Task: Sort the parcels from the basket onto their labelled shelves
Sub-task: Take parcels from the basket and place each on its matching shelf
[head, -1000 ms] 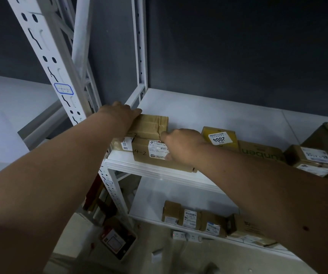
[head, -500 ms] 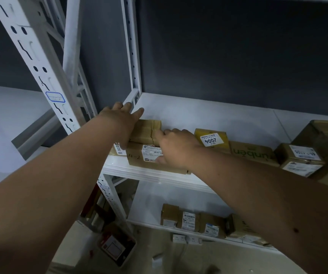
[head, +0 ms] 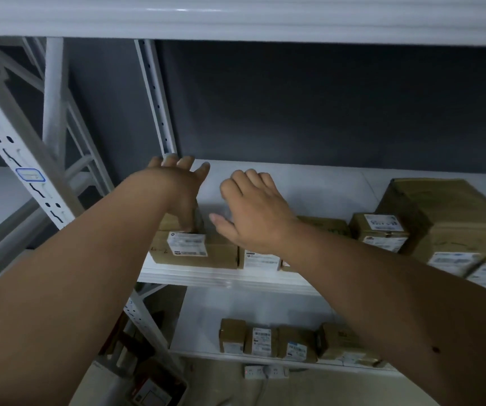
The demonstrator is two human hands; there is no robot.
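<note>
A brown cardboard parcel [head: 221,254] with a white label lies at the left end of the white middle shelf [head: 221,279], flush with its front edge. My left hand [head: 177,186] hovers over the parcel's back left part with its fingers spread and straight; its thumb hangs down by the parcel's top. To the right, my right hand [head: 253,215] is raised a little above the parcels, fingers relaxed and holding nothing. A second labelled parcel [head: 262,259] sits right beside the first, partly hidden by my right wrist.
More parcels [head: 379,232] and a big box [head: 441,212] fill the shelf's right side. Several small parcels [head: 265,341] line the lower shelf. An upper shelf [head: 235,22] overhangs. A white upright [head: 30,174] stands left. The basket [head: 159,391] and a power strip [head: 266,372] are on the floor.
Both hands have lifted off the left parcel and opened, the left moving back and up, the right moving right. The camera has tilted upward, showing the upper shelf.
</note>
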